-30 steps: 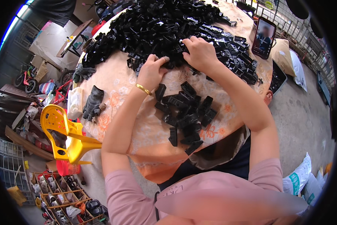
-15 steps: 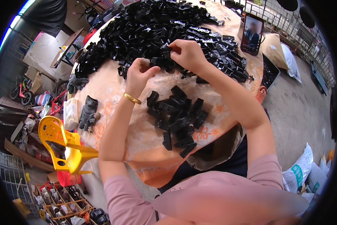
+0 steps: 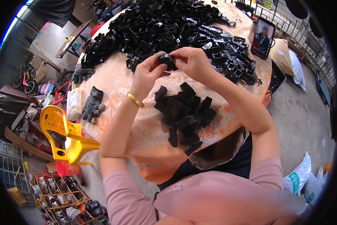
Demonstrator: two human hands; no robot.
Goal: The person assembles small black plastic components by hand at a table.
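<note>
Between my two hands is a small black plastic part (image 3: 168, 61), held just in front of the large pile of like black parts (image 3: 153, 28). My left hand (image 3: 150, 72), with a gold bangle on its wrist, pinches the part from the left. From the other side, the fingers of my right hand (image 3: 194, 63) are closed on it too. Fingers cover much of its shape. Nearer to me, a smaller heap of black parts (image 3: 187, 112) lies on the patterned tablecloth (image 3: 119, 93).
A phone (image 3: 263, 38) stands upright at the table's right. Dark gloves (image 3: 93, 104) and a white container (image 3: 74, 104) lie along the left edge. A yellow chair (image 3: 69, 138) is beside the table. Below the front edge hangs an open bag (image 3: 217, 153); white sacks (image 3: 299, 174) sit at right.
My hands have come together; the left now grips the black part with the right, where its fingers were apart before. The view has shifted slightly, moving the table rightward.
</note>
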